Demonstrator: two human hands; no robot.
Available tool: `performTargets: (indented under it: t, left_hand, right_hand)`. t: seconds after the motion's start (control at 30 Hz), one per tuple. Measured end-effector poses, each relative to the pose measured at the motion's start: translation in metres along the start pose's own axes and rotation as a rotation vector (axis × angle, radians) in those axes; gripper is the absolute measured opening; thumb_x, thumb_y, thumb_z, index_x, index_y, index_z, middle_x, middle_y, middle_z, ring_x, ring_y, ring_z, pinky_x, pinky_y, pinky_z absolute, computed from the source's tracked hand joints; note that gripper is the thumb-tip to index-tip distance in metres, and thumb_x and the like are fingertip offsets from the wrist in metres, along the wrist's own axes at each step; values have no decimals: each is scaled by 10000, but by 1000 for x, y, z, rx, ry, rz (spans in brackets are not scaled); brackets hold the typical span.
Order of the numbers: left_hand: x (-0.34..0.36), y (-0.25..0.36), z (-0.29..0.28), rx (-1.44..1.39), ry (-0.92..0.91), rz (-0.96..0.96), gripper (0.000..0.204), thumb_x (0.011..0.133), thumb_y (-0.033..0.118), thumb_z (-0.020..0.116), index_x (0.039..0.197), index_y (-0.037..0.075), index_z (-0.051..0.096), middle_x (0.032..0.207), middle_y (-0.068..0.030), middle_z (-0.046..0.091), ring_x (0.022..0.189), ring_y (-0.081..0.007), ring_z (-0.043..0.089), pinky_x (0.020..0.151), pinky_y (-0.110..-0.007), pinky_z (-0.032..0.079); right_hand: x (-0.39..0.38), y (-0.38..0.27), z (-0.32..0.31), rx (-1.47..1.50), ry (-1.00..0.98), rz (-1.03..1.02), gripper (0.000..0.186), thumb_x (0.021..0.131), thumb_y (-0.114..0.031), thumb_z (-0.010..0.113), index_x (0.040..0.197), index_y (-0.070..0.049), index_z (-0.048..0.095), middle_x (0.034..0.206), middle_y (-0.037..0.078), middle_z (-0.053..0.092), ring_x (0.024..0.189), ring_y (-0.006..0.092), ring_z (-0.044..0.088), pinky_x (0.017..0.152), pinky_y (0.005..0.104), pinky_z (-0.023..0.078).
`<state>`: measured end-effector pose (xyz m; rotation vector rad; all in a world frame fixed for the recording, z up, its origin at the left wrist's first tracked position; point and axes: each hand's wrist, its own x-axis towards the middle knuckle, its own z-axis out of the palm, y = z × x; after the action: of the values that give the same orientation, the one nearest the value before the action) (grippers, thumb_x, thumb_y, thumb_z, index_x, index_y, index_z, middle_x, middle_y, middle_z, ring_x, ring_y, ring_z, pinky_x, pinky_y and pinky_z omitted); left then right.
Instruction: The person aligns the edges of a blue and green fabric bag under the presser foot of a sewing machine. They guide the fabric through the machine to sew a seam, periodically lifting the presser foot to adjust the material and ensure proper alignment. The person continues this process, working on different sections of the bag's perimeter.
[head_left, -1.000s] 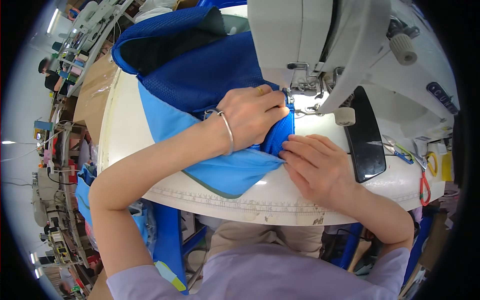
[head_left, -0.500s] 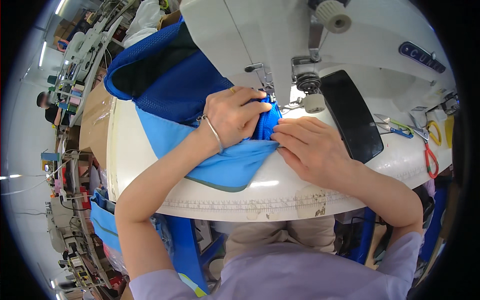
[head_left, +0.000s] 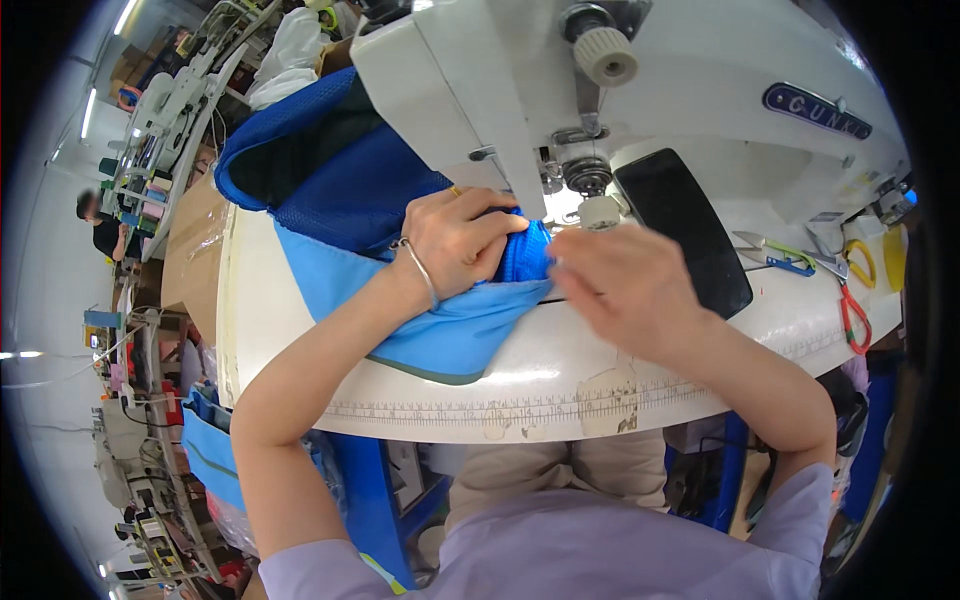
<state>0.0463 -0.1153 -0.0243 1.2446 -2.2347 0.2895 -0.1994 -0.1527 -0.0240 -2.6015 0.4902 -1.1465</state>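
Observation:
Blue fabric piece (head_left: 330,180) with dark blue mesh, black inside and a light blue section (head_left: 400,320) lies under the white sewing machine (head_left: 450,90). My left hand (head_left: 450,240), wearing a silver bangle and a ring, has curled fingers gripping the bright blue mesh band (head_left: 525,250) just left of the needle area. My right hand (head_left: 620,280) is at the band's right side, smeared by motion; its fingertips are too blurred to tell whether they hold the fabric.
Right of the machine's foot lie a black phone (head_left: 680,230), snips (head_left: 790,260) and scissors (head_left: 855,320). A cardboard sheet (head_left: 190,260) and a bag of blue pieces (head_left: 210,450) are at left. A person in black (head_left: 105,230) is beside distant machines (head_left: 140,140).
The view has shifted, so the machine head sits farther left and shows more. My left hand still grips the fabric; my right hand, sharp on the band's edge earlier, is now blurred with movement.

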Motion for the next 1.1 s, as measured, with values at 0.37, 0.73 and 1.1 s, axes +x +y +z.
performTargets:
  t: [0.37,0.73,1.1]
  left_hand:
    - [2,-2,5,-56,76,40,246,710,-2,714,888,148,793,949,-77,780,772,-237,742,648,-341,592]
    - [-3,1,3,-58,55,80,196,713,2,725,850,133,774,999,-51,772,754,-216,706,639,-337,594]
    - [-2,-2,5,-25,73,69,194,701,15,731,836,148,774,981,-35,760,785,-219,711,643,-338,595]
  right_hand:
    - [30,45,-22,-25,168,257,196,904,-168,737,907,27,755,963,131,761,723,290,712,650,341,544]
    - [30,39,-21,-17,185,295,193,922,-170,717,912,18,758,896,129,751,707,283,693,648,342,523]
    - [24,41,-17,-102,188,8,58,816,-78,763,807,-28,734,851,103,754,739,275,704,682,366,551]
